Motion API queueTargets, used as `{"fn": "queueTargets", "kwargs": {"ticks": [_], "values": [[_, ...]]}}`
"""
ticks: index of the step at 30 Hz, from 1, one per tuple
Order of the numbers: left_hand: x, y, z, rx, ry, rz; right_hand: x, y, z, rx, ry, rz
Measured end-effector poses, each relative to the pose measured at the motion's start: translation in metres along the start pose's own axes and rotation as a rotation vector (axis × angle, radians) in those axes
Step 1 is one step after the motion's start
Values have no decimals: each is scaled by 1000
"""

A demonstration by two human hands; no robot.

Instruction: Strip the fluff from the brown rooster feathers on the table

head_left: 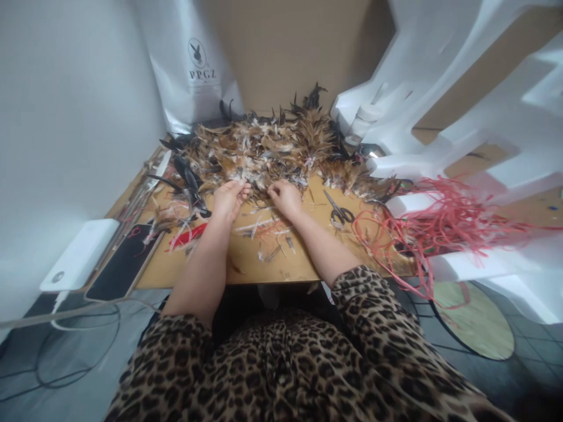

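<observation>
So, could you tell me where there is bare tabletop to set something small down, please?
Bare wood of the table shows along its near edge, between the left forearm and the right forearm, with a narrower patch between the phone and the left forearm. The back is crowded with feathers, and red strips crowd the right, beyond the scissors.

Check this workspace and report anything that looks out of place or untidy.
The red strands look odd: tangled, with loops spilling past the front edge of the table. Loose scraps also litter the tabletop, apart from the main feather pile.
</observation>
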State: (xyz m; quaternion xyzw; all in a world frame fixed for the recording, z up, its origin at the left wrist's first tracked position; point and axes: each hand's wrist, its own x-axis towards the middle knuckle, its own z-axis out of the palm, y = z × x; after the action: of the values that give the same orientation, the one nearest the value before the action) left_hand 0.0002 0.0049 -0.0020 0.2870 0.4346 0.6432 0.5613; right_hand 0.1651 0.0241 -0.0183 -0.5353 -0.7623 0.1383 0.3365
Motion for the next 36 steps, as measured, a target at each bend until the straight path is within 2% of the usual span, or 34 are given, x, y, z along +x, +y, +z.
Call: {"fn": "queueTargets", "kwargs": {"ticks": [4,8,12,17,22,26,31,36], "values": [[-1,0,0,-16,-16,-4,4,14,-13,201,178,-3],[0,-3,-1,-1,-39,-8,8,22,-17,491,213,64],[0,-3,-2,18,-71,-21,10,18,-20,811,171,181],[-5,-3,1,13,-183,-82,7,6,-28,1077,8,266],[-10,-7,3,43,-313,-134,4,1,-31,1274,-118,273],[-12,-10,4,112,-390,-151,2,-2,-30,1296,-179,317],[-12,-10,5,108,-367,-152,1,-4,-27,1362,-204,390],[-9,-8,7,-46,-269,-102,-2,-9,-18,1413,-212,463]]}}
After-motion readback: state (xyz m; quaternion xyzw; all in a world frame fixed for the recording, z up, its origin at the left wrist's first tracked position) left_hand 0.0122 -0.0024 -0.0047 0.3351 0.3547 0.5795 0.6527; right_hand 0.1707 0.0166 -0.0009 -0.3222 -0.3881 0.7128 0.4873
